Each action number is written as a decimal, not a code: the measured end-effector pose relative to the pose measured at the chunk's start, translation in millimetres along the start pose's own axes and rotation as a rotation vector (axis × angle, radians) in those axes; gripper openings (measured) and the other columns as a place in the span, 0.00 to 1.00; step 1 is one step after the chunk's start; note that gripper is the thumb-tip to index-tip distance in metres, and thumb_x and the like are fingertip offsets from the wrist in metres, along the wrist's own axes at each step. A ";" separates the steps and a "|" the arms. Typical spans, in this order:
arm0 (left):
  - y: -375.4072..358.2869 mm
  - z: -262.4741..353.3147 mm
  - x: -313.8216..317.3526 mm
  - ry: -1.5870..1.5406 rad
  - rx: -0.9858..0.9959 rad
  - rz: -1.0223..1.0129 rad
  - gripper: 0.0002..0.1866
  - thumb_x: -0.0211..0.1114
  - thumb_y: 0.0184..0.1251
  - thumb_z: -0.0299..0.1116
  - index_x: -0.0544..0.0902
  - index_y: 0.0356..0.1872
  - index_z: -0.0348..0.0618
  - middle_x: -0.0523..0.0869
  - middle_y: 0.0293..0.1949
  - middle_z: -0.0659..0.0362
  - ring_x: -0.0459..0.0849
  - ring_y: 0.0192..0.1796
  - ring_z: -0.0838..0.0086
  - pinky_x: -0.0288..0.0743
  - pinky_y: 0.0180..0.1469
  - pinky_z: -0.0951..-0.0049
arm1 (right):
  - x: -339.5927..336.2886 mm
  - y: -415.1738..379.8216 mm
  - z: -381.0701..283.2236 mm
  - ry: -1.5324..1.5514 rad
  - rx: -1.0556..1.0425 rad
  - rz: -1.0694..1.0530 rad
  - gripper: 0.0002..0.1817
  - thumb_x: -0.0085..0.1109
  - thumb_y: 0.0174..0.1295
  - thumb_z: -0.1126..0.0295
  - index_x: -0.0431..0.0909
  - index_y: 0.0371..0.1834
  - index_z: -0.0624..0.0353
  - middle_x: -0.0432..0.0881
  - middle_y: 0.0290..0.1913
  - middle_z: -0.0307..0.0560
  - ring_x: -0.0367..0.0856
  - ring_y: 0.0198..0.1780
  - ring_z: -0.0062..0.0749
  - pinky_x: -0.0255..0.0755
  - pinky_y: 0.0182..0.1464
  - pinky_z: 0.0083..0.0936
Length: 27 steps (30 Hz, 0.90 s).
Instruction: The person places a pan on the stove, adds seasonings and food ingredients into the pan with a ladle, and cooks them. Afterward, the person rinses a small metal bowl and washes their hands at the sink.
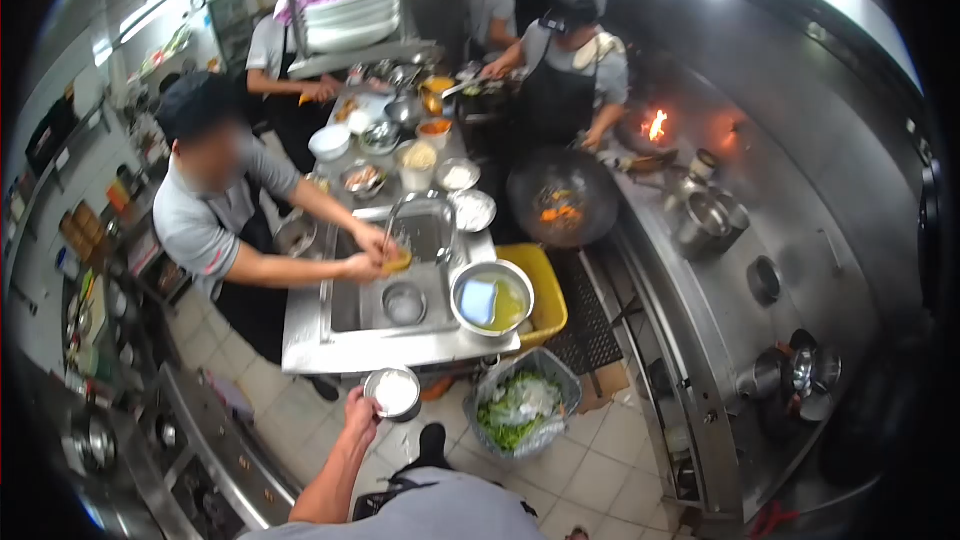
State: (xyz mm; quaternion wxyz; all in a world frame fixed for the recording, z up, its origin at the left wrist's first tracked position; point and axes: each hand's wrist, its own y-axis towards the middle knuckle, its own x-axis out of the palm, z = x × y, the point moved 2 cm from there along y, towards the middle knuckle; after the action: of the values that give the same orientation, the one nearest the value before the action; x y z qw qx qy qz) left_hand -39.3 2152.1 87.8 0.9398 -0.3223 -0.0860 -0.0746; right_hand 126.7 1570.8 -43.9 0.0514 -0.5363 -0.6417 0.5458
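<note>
My left hand is closed on the rim of a round metal pot with something white inside, perhaps rice. The pot is held over the floor, just in front of the sink counter. Above and to the right of it, a large metal pot stands on the counter corner; it contains yellowish liquid and a pale blue piece. My right hand is not plainly visible; a tiny shape at the bottom edge cannot be made out.
A lined bin of green scraps and a yellow tub stand right of the counter. A co-worker works at the sink. Another person handles a wok near open flame. Stoves line the right side.
</note>
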 end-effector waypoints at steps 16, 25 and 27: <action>81.3 50.9 34.0 0.032 0.058 -0.108 0.31 0.52 0.60 0.18 0.68 0.69 0.37 0.82 0.39 0.55 0.79 0.30 0.72 0.69 0.23 0.71 | 45.5 -2.0 -11.1 0.802 0.166 -0.067 0.14 0.49 0.64 0.59 0.70 0.21 0.49 0.64 0.14 0.35 0.61 0.14 0.26 0.56 0.17 0.27; 106.9 106.3 98.8 0.201 0.119 -0.030 0.36 0.58 0.54 0.17 0.67 0.70 0.35 0.82 0.33 0.54 0.79 0.27 0.75 0.80 0.23 0.72 | 60.0 -13.0 -68.0 0.818 0.300 -0.328 0.13 0.51 0.67 0.69 0.67 0.23 0.53 0.64 0.14 0.34 0.62 0.15 0.23 0.61 0.23 0.25; 120.1 123.7 115.1 0.319 0.185 -0.015 0.33 0.56 0.53 0.17 0.74 0.66 0.35 0.86 0.36 0.49 0.85 0.32 0.72 0.81 0.23 0.71 | 64.8 -16.5 -68.0 0.756 0.327 -0.296 0.12 0.52 0.67 0.69 0.68 0.24 0.53 0.64 0.15 0.33 0.61 0.15 0.22 0.60 0.22 0.26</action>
State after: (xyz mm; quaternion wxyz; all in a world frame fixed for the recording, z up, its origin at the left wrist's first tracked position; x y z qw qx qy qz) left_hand 82.3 2312.7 136.8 0.9666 -0.2179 0.0552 -0.1235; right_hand 133.4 1665.7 -38.0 0.4446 -0.5855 -0.5530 0.3921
